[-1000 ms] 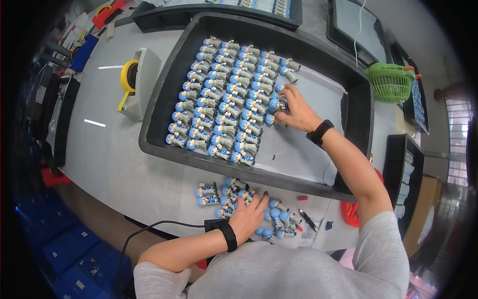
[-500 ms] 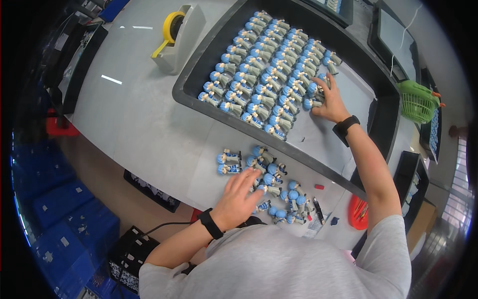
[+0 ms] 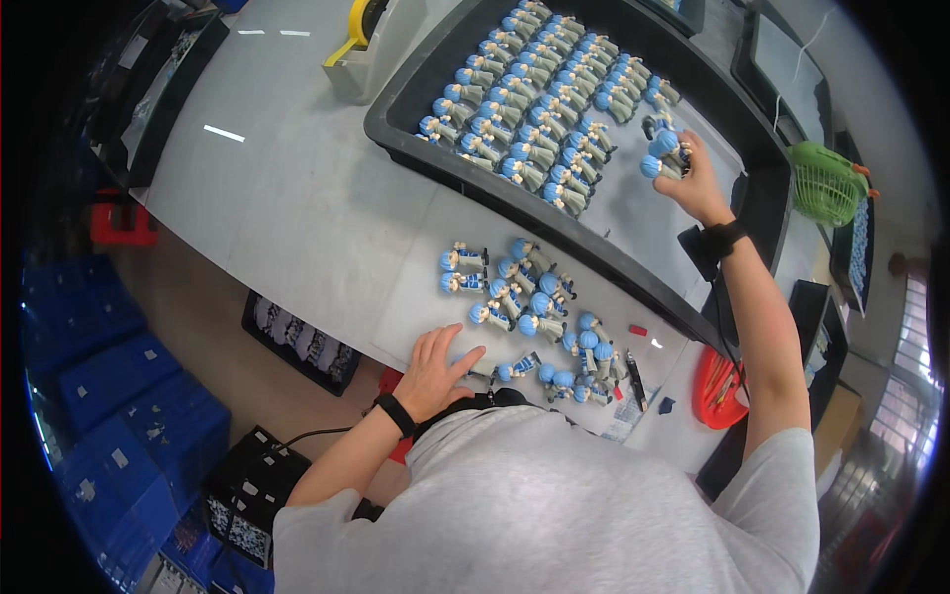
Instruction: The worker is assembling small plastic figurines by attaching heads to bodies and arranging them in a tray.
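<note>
My right hand (image 3: 685,176), half a second ago beside the rows of figurines, now stands farther right over the bare pale lining (image 3: 628,213) of the black tray (image 3: 401,147), its thumb and fingers clamped on at least two figurines (image 3: 667,145). My left hand (image 3: 427,374), earlier over the loose figurines (image 3: 542,304) on the worktop (image 3: 297,188), is now left of them, fingers spread; I cannot tell whether it touches the surface. Each figurine has rounded blue hair and a grey lower body; some show blue-and-white fronts.
</note>
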`<state>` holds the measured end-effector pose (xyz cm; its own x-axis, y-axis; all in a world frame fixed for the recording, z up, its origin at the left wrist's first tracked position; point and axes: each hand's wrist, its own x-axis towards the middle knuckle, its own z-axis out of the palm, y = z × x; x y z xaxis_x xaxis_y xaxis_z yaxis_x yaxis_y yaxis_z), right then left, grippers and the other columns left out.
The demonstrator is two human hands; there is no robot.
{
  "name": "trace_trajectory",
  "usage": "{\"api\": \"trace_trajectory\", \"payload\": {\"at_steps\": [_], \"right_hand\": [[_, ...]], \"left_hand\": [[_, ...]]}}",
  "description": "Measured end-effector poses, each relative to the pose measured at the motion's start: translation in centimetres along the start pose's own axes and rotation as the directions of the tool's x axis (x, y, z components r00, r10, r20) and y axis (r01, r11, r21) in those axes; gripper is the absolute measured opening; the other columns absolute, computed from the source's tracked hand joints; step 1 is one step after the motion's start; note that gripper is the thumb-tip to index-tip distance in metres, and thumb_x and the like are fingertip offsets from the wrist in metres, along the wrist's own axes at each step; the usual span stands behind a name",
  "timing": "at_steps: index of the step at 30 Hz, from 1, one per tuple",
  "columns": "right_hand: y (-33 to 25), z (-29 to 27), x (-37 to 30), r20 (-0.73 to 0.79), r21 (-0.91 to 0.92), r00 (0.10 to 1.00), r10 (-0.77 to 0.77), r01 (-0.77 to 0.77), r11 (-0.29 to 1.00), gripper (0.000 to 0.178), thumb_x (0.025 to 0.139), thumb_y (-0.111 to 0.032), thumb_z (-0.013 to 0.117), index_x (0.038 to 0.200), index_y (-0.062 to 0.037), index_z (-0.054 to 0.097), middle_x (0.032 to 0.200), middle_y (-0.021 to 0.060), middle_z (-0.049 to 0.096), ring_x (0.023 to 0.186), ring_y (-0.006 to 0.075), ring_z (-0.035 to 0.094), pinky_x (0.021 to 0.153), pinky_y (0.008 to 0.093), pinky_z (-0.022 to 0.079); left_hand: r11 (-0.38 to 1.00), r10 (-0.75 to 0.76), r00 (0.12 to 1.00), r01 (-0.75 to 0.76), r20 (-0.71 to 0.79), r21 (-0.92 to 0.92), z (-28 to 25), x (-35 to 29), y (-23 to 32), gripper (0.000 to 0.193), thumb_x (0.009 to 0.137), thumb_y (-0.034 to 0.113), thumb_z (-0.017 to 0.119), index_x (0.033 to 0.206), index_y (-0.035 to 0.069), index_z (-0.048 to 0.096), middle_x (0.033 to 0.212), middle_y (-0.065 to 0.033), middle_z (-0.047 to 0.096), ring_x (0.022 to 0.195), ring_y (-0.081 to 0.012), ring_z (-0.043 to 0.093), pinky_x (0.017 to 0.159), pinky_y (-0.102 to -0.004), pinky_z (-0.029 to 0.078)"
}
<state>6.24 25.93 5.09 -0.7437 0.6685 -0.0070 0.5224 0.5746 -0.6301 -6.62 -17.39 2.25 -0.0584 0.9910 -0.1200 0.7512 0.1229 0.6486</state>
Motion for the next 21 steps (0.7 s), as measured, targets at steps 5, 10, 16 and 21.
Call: {"api": "trace_trajectory", "payload": {"at_steps": [5, 10, 16, 21], "right_hand": [[-5.1, -3.1, -3.9, -0.043, 0.087, 0.997, -0.068, 0.072, 0.994, 0.063, 0.055, -0.014, 0.066, 0.114, -0.0056, 0.047, 0.128, 0.0197, 0.031, 0.114, 0.032, 0.041, 0.093, 0.0333, 0.036], [-13.1, -3.2, -11.5, 0.066, 0.29, 0.984, -0.163, 0.137, 0.947, 0.057, 0.053, -0.007, 0.067, 0.108, -0.0101, 0.05, 0.134, 0.015, 0.026, 0.119, 0.0256, 0.037, 0.095, 0.0338, 0.032], [-17.5, 4.7, -19.0, 0.3, 0.162, 0.868, -0.396, 0.362, 0.918, 0.05, 0.052, -0.006, 0.069, 0.099, -0.013, 0.056, 0.131, 0.0231, 0.026, 0.111, 0.0438, 0.034, 0.091, 0.0466, 0.036], [-16.9, 12.4, -19.4, 0.284, -0.046, 0.892, -0.352, 0.379, 0.924, 0.06, 0.05, -0.003, 0.071, 0.106, -0.013, 0.052, 0.133, 0.0234, 0.023, 0.114, 0.0469, 0.031, 0.091, 0.0465, 0.037]], "left_hand": [[0.989, -0.027, 0.985, 0.051, -0.169, 0.139, 3.3, 2.0, -0.6, 0.05, 0.067, 0.024, 0.068, 0.112, 0.013, 0.05, 0.115, -0.0163, 0.037, 0.108, -0.034, 0.035, 0.088, -0.0439, 0.028], [0.976, -0.162, 0.974, 0.182, -0.16, 0.118, 2.7, 4.1, 0.5, 0.049, 0.066, 0.016, 0.07, 0.11, 0.011, 0.05, 0.114, -0.0166, 0.037, 0.108, -0.0327, 0.037, 0.087, -0.0425, 0.031], [0.969, -0.242, 0.966, 0.236, -0.094, -0.066, 0.8, 1.1, 2.7, 0.089, 0.056, 0.023, 0.078, 0.126, 0.001, 0.028, 0.128, -0.0252, 0.022, 0.118, -0.0405, 0.027, 0.097, -0.045, 0.028], [0.955, -0.265, 0.95, 0.235, -0.168, -0.181, 2.1, 1.3, 2.9, 0.114, 0.052, 0.027, 0.081, 0.132, -0.003, 0.006, 0.134, -0.0288, 0.011, 0.124, -0.0432, 0.017, 0.102, -0.0452, 0.022]]}}
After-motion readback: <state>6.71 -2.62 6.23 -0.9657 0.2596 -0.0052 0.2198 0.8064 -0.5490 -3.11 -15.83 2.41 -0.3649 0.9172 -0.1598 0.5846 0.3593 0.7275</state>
